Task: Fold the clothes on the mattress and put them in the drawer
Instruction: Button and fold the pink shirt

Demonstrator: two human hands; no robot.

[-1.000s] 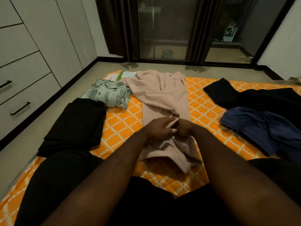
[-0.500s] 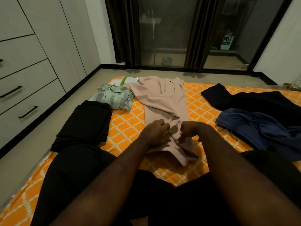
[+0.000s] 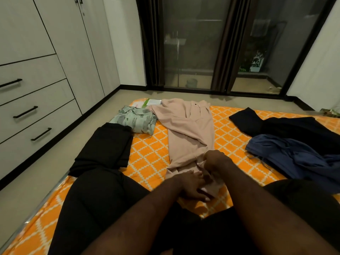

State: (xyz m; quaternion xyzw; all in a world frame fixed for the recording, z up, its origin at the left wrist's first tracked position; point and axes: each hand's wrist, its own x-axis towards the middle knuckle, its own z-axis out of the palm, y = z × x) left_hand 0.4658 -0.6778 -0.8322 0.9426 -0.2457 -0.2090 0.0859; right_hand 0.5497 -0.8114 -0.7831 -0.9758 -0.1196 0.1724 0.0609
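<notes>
Pale pink trousers (image 3: 189, 129) lie lengthwise down the middle of the orange patterned mattress (image 3: 152, 153), waist at the far end. My left hand (image 3: 191, 186) rests on the near leg end with fingers spread flat. My right hand (image 3: 215, 161) sits just beyond it, fingers curled and pinching a fold of the pink cloth. A folded black garment (image 3: 104, 148) lies at the left edge, a folded green patterned shirt (image 3: 136, 120) behind it. On the right lie a black garment (image 3: 287, 126) and a crumpled navy one (image 3: 298, 155). The drawers (image 3: 35, 115) on the left wall are closed.
My legs in black trousers (image 3: 95, 208) fill the near part of the mattress. A green and white packet (image 3: 152, 101) lies at the far mattress edge. Bare floor (image 3: 46, 166) runs between mattress and drawers. Glass doors (image 3: 189, 43) with dark curtains stand beyond.
My left hand has slid toward me along the pink trousers and flattened on the leg end. The right hand stayed further up, still pinching cloth. The camera tilted up.
</notes>
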